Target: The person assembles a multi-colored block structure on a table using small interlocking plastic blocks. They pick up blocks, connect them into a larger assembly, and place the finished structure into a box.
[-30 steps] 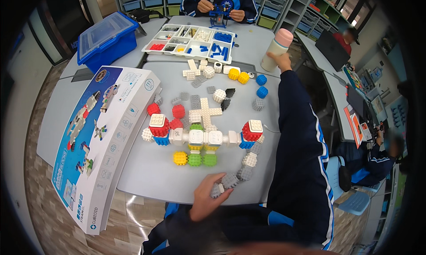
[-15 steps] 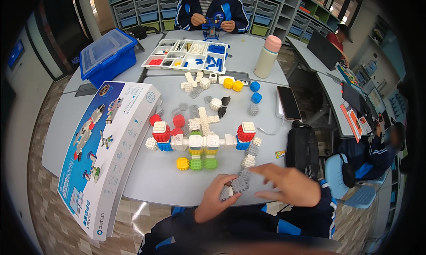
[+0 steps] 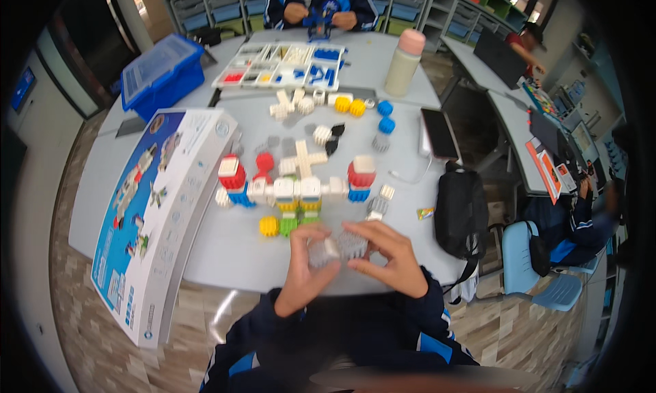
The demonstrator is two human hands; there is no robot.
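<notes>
Near the table's front edge, my left hand (image 3: 302, 275) is closed around a grey toy block with a pale connector (image 3: 331, 248) on its side. My right hand (image 3: 395, 258) pinches another grey block (image 3: 352, 245) close beside it; blur hides whether the two pieces touch. Just beyond my hands stands a built block model (image 3: 299, 188), with a white row across, red and blue stacks at both ends, and yellow and green blocks below. A yellow block (image 3: 268, 226) sits at its lower left. Small grey and white blocks (image 3: 377, 206) lie beyond my right hand.
Left lies a large toy box (image 3: 147, 208), a blue lidded bin (image 3: 164, 78) behind it. Farther back are a sorting tray (image 3: 280, 68), a bottle (image 3: 404, 63) and loose blocks. A phone (image 3: 439, 134) and black bag (image 3: 461, 208) are right. Another person's hands (image 3: 343, 20) work opposite.
My right hand has come in from the right and now grips a grey block. My left hand has moved left and up with its grey block. The whole view has shifted slightly.
</notes>
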